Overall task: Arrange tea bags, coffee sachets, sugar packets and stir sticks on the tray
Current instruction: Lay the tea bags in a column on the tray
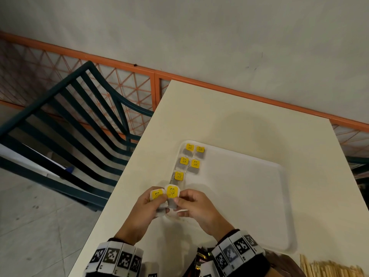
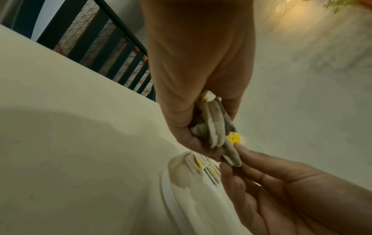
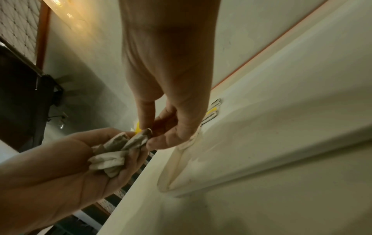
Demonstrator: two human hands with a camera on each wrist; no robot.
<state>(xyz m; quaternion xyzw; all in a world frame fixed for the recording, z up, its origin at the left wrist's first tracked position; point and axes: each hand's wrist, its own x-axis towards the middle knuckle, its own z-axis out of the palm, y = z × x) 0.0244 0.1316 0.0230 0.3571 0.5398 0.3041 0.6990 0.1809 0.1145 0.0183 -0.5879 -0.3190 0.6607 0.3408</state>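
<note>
A white tray (image 1: 259, 196) lies on the cream table. Several tea bags with yellow tags (image 1: 187, 160) lie in two columns at its far left corner. Just above the tray's near left corner, my left hand (image 1: 147, 208) grips a bunch of tea bags (image 2: 213, 125), one yellow tag (image 1: 157, 194) showing. My right hand (image 1: 191, 204) pinches the lower edge of one tea bag (image 1: 172, 193) between thumb and forefinger, right against the left hand's bunch. In the right wrist view the bunch (image 3: 112, 152) sits in the left palm and the pinched bag (image 3: 138, 139) meets the right fingertips.
Wooden stir sticks (image 1: 331, 268) are piled at the near right table corner. Dark sachets (image 1: 201, 258) lie between my wrists at the near edge. A dark green slatted chair (image 1: 69, 126) stands left of the table, with an orange mesh fence (image 1: 129, 80) behind.
</note>
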